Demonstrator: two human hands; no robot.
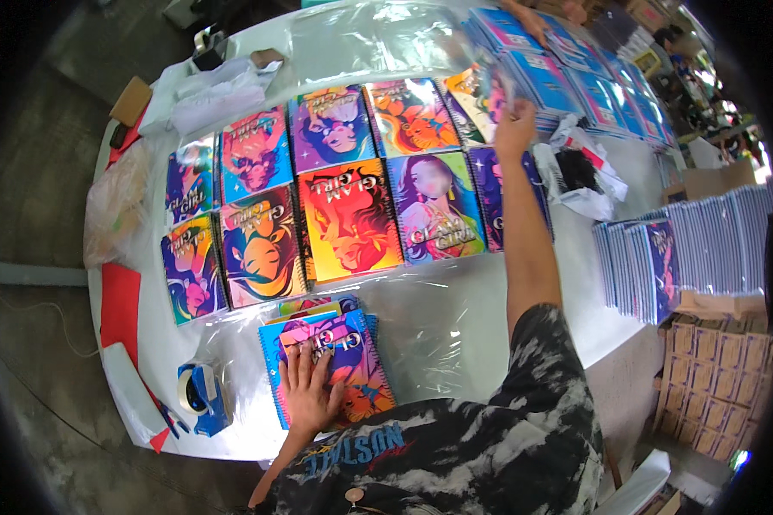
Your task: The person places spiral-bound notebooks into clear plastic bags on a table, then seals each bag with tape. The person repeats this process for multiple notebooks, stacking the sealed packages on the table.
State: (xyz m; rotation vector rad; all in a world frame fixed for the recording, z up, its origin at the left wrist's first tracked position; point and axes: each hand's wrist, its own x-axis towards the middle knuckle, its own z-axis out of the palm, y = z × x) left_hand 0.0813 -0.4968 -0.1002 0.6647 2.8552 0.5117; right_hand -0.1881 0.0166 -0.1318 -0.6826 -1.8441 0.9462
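My left hand (309,384) lies flat, fingers spread, on a small stack of spiral notebooks (361,365) near the table's front edge. The top cover is purple, pink and orange. My right arm reaches far out to the right. Its hand (514,130) is closed on the right edge of a cream and pink notebook (475,96), at the far right end of the laid-out rows. That edge looks blurred and slightly raised. Two rows of bright illustrated spiral notebooks (352,219) cover the table's middle; my forearm partly hides a purple one (489,184).
Blue notebook stacks (537,81) fill the far right, where another person's hand (532,24) rests. Crumpled white wrapping (605,193) lies nearer. A long row of upright notebooks (713,245) stands right. At left are a blue tape dispenser (204,414), red sheets (120,300) and plastic bags (116,206).
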